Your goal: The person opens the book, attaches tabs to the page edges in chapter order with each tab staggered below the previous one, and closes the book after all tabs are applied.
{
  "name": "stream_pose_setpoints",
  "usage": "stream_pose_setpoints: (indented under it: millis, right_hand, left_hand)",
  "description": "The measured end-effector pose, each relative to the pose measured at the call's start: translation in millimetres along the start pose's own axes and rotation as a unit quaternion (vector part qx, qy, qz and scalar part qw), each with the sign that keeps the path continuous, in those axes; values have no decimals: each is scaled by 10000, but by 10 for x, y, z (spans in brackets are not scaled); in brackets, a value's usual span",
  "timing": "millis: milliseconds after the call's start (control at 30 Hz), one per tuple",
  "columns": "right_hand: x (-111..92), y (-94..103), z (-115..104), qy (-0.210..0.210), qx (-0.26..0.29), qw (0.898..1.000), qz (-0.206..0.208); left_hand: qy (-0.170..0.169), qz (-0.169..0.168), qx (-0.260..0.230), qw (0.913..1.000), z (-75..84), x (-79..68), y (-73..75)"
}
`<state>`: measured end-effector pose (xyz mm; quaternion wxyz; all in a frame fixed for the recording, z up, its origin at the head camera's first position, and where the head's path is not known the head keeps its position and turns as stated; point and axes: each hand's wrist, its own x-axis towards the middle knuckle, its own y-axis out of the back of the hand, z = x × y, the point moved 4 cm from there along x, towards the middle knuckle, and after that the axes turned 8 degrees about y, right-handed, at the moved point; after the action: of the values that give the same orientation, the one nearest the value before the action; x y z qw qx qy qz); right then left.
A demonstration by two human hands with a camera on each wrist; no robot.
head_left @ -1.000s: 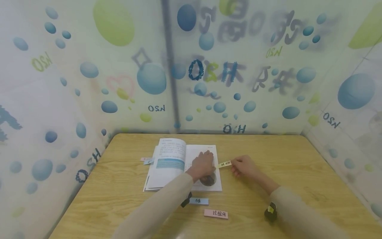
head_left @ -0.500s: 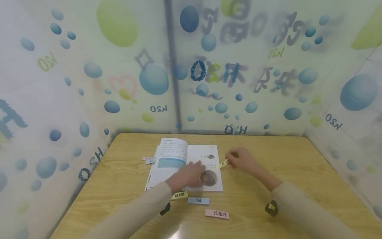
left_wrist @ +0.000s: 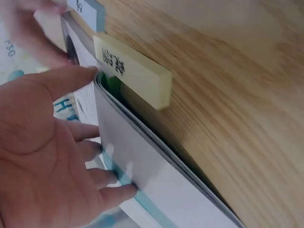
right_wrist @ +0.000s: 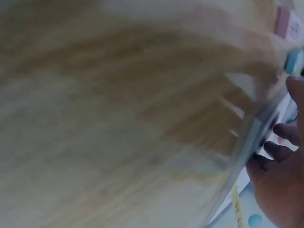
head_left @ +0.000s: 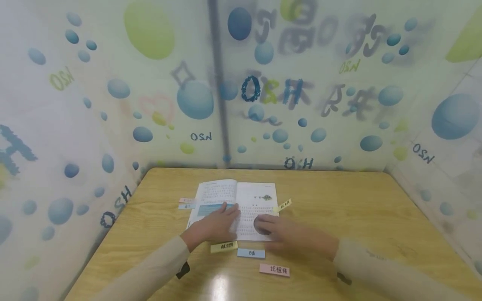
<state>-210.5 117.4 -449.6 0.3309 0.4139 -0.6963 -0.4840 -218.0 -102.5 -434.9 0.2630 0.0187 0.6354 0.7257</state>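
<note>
An open book (head_left: 248,190) lies on the wooden table. My left hand (head_left: 214,223) rests with spread fingers on its left page near the fold; in the left wrist view the fingers (left_wrist: 88,151) lie straight along the paper. Blurred, my right hand (head_left: 297,234) reaches over the lower right page, covering part of a round picture (head_left: 260,225). In the right wrist view, fingers (right_wrist: 278,152) touch the page near its edge, gripping nothing visible. A yellow sticky tab (head_left: 284,205) juts from the right edge. Pink (head_left: 186,200) and blue (head_left: 186,206) tabs stick out on the left.
In front of the book lie three small sticky-note pads with handwriting: yellow (head_left: 224,246), blue (head_left: 251,253) and pink (head_left: 274,270). Patterned walls (head_left: 301,96) enclose the table (head_left: 357,200) at the back and sides.
My right hand has let go of the yellow tab, which stays at the page edge, and moved down onto the right page. My left hand has slid left from the right page to the left page.
</note>
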Motion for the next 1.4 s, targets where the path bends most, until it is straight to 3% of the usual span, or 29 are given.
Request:
stream_pose_setpoints:
  millis: [133, 367, 500, 667, 900, 1400]
  right_hand:
    - [-57, -67, -57, 553, -426, 9975, -87]
    - [-102, -24, -29, 515, -395, 9979, -54]
    - [-120, -5, -28, 395, -318, 9987, -79]
    - [-130, -4, -25, 227, -241, 9993, -173]
    - [-137, -15, -40, 359, -353, 9986, -143]
    - [-146, -32, -31, 335, -349, 9987, -176]
  left_hand:
    - [-141, -141, -231, 9995, -211, -91, -18]
    - [-93, -86, -772, 9969, -466, -259, -52]
    - [56, 25, -801, 9968, -538, -292, -88]
    - [194, 199, -547, 9981, -561, -303, -133]
    - [140, 514, -363, 9979, -517, -358, -228]
    - [134, 379, -249, 9989, -582, -415, -231]
